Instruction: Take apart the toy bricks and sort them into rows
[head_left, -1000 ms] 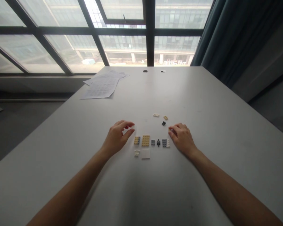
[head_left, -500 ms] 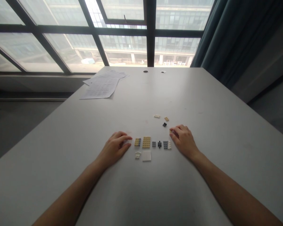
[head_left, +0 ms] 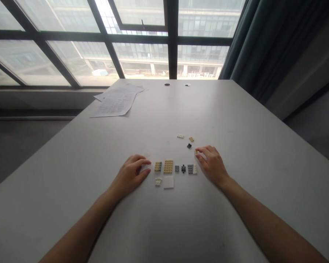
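Note:
My left hand [head_left: 133, 171] rests on the table with thumb and index finger apart and nothing visible between them. Just right of its fingertips lies a tan and grey stack of building-brick plates [head_left: 158, 167], then a larger tan plate [head_left: 168, 166]. My right hand [head_left: 212, 165] has a small tan brick [head_left: 196, 151] at the tips of its thumb and index finger, partly hidden by them. Closest to its thumb is a grey and white plate pair [head_left: 191, 169]. Left of that pair are a dark piece with side pins [head_left: 183, 168] and a small grey piece [head_left: 177, 168].
Nearer me lie a white curved piece [head_left: 158, 182] and a flat white tile [head_left: 169, 182]. Farther off are a white plate [head_left: 180, 136], a small tan plate [head_left: 191, 139] and a black piece [head_left: 189, 145]. Printed papers [head_left: 117, 100] lie at the table's far left.
The view has shifted slightly, so everything sits a little further left. My left thumb and index finger look slightly wider apart. The bricks keep their arrangement.

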A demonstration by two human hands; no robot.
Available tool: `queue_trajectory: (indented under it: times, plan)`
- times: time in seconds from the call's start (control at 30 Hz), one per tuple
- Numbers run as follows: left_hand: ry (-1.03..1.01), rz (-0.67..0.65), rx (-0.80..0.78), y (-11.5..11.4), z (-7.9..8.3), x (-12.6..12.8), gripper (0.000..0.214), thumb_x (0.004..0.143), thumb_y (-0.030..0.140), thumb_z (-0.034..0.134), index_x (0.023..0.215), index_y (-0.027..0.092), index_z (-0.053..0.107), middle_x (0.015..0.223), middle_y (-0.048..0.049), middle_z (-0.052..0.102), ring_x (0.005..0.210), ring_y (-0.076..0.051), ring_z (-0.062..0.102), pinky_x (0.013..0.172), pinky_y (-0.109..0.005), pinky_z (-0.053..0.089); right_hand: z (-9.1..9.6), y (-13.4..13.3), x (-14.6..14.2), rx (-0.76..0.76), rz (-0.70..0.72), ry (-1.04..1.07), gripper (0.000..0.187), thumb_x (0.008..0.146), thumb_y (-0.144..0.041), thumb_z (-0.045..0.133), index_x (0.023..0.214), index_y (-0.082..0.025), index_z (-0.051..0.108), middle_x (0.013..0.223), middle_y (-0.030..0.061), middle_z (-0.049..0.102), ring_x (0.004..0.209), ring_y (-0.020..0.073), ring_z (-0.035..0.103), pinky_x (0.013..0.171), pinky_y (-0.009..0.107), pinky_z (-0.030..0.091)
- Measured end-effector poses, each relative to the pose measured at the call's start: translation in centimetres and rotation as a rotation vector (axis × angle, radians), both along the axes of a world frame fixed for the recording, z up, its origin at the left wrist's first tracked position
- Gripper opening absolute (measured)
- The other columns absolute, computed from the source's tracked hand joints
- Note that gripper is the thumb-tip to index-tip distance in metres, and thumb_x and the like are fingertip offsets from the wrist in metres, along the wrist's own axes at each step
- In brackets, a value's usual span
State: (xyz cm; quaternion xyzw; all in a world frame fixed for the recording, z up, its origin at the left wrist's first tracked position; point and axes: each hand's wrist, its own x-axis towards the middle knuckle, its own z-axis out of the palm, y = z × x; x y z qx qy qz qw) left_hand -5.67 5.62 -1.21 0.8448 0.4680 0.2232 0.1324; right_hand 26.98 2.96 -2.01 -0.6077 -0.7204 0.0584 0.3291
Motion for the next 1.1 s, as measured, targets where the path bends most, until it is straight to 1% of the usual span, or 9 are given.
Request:
queue_trajectory:
  times: [0.2, 0.33, 0.4, 0.47, 0.53, 0.6, 0.73, 0.93, 1.1]
  plan:
    - [-0.063, 0.020, 0.080, -0.5, 0.6, 0.3, 0.033, 0.087, 0.036, 0.056, 0.115, 0.020, 0.061, 0.109, -0.0075, 0.063, 0.089, -0.019, 0.061, 0.075, -0.031, 0.054, -0.2, 0.1, 0.1, 0.043, 0.028, 0.033, 0.018, 0.094, -0.025, 0.052, 0.104, -0.017, 0.064, 0.100, 0.0086, 0.065, 0.095, 0.0253, 0.055, 0.088, 0.040, 0.044]
    - [-0.129, 0.000, 0.212, -1.6, 2.5, 1.5, 0.024, 0.087, 0.029, 0.058, 0.109, 0.020, 0.062, 0.103, -0.0071, 0.064, 0.087, -0.019, 0.061, 0.065, -0.026, 0.053, 0.0, 0.0, -0.1, 0.110, 0.074, 0.098, 0.019, 0.095, -0.029, 0.051, 0.104, -0.018, 0.064, 0.098, 0.0085, 0.065, 0.094, 0.0248, 0.056, 0.086, 0.040, 0.045]
    - [-0.208, 0.010, 0.203, -2.4, 3.6, 2.7, 0.021, 0.087, 0.026, 0.059, 0.107, 0.021, 0.063, 0.098, -0.0057, 0.065, 0.081, -0.016, 0.060, 0.057, -0.022, 0.050, 0.4, -0.3, -0.6, 0.160, 0.121, 0.153, 0.020, 0.095, -0.031, 0.051, 0.104, -0.019, 0.063, 0.098, 0.0082, 0.065, 0.093, 0.0240, 0.056, 0.086, 0.040, 0.046]
    - [-0.309, 0.033, 0.127, -3.2, 4.2, 4.2, 0.020, 0.086, 0.026, 0.060, 0.105, 0.021, 0.064, 0.092, -0.0042, 0.066, 0.074, -0.014, 0.059, 0.051, -0.019, 0.047, 1.2, -0.9, -1.5, 0.204, 0.181, 0.208, 0.019, 0.095, -0.032, 0.052, 0.105, -0.019, 0.063, 0.098, 0.0078, 0.065, 0.094, 0.0232, 0.056, 0.085, 0.039, 0.046]
    - [-0.439, 0.060, 0.002, -4.0, 4.4, 5.9, 0.017, 0.086, 0.027, 0.061, 0.102, 0.020, 0.064, 0.084, -0.0025, 0.068, 0.069, -0.013, 0.059, 0.058, -0.021, 0.049, 2.1, -1.8, -2.5, 0.232, 0.238, 0.250, 0.019, 0.095, -0.031, 0.053, 0.106, -0.020, 0.062, 0.099, 0.0076, 0.064, 0.094, 0.0225, 0.056, 0.084, 0.038, 0.047]
    - [-0.630, 0.085, -0.194, -4.8, 4.1, 7.6, 0.017, 0.086, 0.030, 0.062, 0.099, 0.019, 0.063, 0.082, -0.0028, 0.069, 0.071, -0.013, 0.062, 0.065, -0.024, 0.052, 2.9, -2.7, -3.6, 0.256, 0.276, 0.279, 0.018, 0.094, -0.031, 0.054, 0.107, -0.020, 0.062, 0.097, 0.0073, 0.064, 0.092, 0.0219, 0.056, 0.082, 0.037, 0.048]
    - [-0.913, 0.011, -0.554, -6.0, 3.3, 9.7, 0.022, 0.082, 0.033, 0.067, 0.097, 0.017, 0.062, 0.082, -0.0034, 0.068, 0.068, -0.014, 0.063, 0.061, -0.024, 0.052, 3.6, -4.0, -5.0, 0.300, 0.353, 0.275, 0.018, 0.093, -0.030, 0.057, 0.107, -0.021, 0.062, 0.094, 0.0069, 0.065, 0.089, 0.0211, 0.057, 0.080, 0.037, 0.050]
    - [-1.036, -0.009, -0.702, -6.3, 3.6, 9.8, 0.019, 0.078, 0.031, 0.070, 0.088, 0.014, 0.068, 0.068, -0.0010, 0.066, 0.061, -0.011, 0.061, 0.060, -0.022, 0.049, 2.9, -4.3, -5.1, 0.338, 0.341, 0.264, 0.016, 0.088, -0.030, 0.065, 0.101, -0.021, 0.063, 0.088, 0.0057, 0.065, 0.083, 0.0207, 0.058, 0.076, 0.036, 0.050]
    - [-1.040, 0.029, -0.732, -6.4, 4.0, 9.9, 0.017, 0.076, 0.030, 0.072, 0.083, 0.014, 0.070, 0.065, -0.0011, 0.067, 0.060, -0.011, 0.060, 0.059, -0.021, 0.049, 2.6, -4.4, -5.2, 0.396, 0.331, 0.263, 0.017, 0.082, -0.027, 0.072, 0.095, -0.020, 0.063, 0.083, 0.0055, 0.066, 0.078, 0.0204, 0.059, 0.072, 0.035, 0.051]
